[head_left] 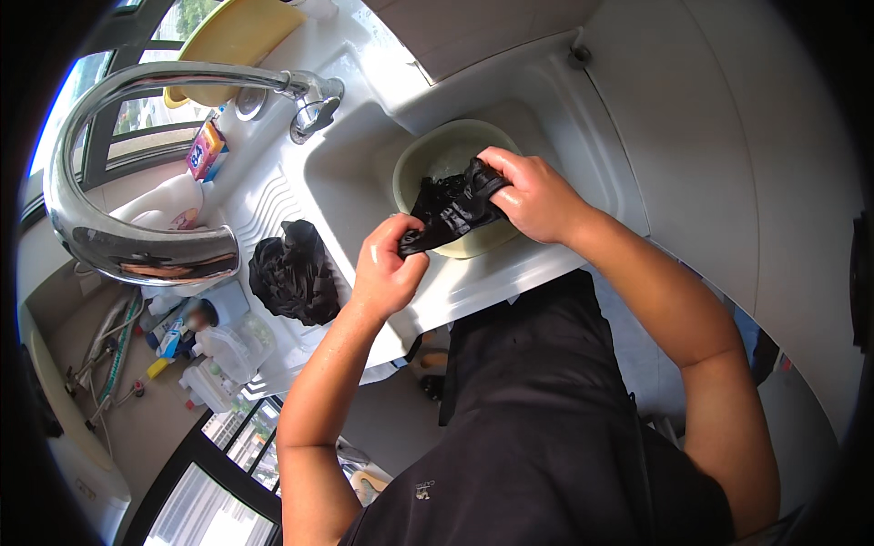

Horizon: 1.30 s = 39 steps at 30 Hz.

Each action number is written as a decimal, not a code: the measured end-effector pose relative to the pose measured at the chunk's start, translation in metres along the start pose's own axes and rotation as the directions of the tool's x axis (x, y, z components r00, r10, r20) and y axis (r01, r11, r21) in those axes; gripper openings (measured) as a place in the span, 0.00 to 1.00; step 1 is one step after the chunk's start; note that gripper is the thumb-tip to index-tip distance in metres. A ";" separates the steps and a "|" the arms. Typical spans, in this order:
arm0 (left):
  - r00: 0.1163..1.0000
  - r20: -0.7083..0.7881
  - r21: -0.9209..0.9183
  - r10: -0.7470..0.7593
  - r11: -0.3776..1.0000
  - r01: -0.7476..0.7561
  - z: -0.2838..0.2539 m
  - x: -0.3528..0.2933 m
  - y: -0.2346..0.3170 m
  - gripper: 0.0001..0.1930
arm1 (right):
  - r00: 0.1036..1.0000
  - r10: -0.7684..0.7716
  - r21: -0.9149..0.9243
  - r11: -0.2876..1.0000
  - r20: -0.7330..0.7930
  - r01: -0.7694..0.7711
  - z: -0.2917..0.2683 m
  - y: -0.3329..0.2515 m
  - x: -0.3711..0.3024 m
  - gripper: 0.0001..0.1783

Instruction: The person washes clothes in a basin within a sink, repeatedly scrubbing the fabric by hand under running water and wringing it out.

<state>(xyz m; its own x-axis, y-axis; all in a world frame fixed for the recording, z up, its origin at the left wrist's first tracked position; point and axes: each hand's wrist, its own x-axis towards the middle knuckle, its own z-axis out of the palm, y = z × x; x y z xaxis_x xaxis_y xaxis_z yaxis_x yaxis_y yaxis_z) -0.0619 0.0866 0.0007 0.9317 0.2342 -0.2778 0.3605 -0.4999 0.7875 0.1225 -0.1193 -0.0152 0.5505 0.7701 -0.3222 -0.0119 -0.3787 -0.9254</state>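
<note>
So we're at a white sink (350, 173) with a black cloth (458, 217) stretched between both hands, right over a pale green basin (407, 168) that sits down in the sink. Our left hand (390, 264) has one end: fingers curled in tight, thumb pressed against the fabric, no real gap. Our right hand (537, 196) has the other end, a bit higher up and past the middle of the basin, with the thumb and fingers closed around a bunched-up fold. The cloth looks wet and shiny, all creased along the stretch, and some dark fabric hangs into the basin below it.

Over on our left, a crumpled black bundle (293, 273) lies on the ridged drainboard (266, 187), near our left forearm but not in either hand — can't tell exactly what it's made of. A big curved chrome faucet (66, 173) arches over that side. Behind it there's a yellow tub (232, 41) leaning by the window, plus a small colourful box (208, 150) and a white bottle (171, 198) along the edge.
</note>
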 end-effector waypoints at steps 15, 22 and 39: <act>0.997 -0.073 0.596 -0.024 0.800 0.063 0.146 0.122 -0.169 0.33 | 0.993 0.038 -0.644 0.758 -0.108 -0.099 0.091 0.188 0.100 0.32; 0.983 -0.123 0.782 -0.136 0.597 0.181 0.203 0.131 -0.198 0.37 | 0.985 -0.160 -0.694 0.717 -0.070 0.068 0.104 0.220 0.118 0.29; 0.967 -0.168 0.198 -0.192 0.954 0.224 0.067 0.084 -0.090 0.20 | 0.971 0.196 -0.352 0.907 -0.139 -0.234 0.050 0.117 0.093 0.19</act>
<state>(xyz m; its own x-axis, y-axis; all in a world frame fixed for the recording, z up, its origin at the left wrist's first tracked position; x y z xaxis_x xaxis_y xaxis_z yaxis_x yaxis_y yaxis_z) -0.0131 0.0955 -0.1307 0.8241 0.4622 -0.3274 0.5614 -0.5895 0.5808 0.1305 -0.0663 -0.1636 0.6479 0.6019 -0.4669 0.1540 -0.7037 -0.6936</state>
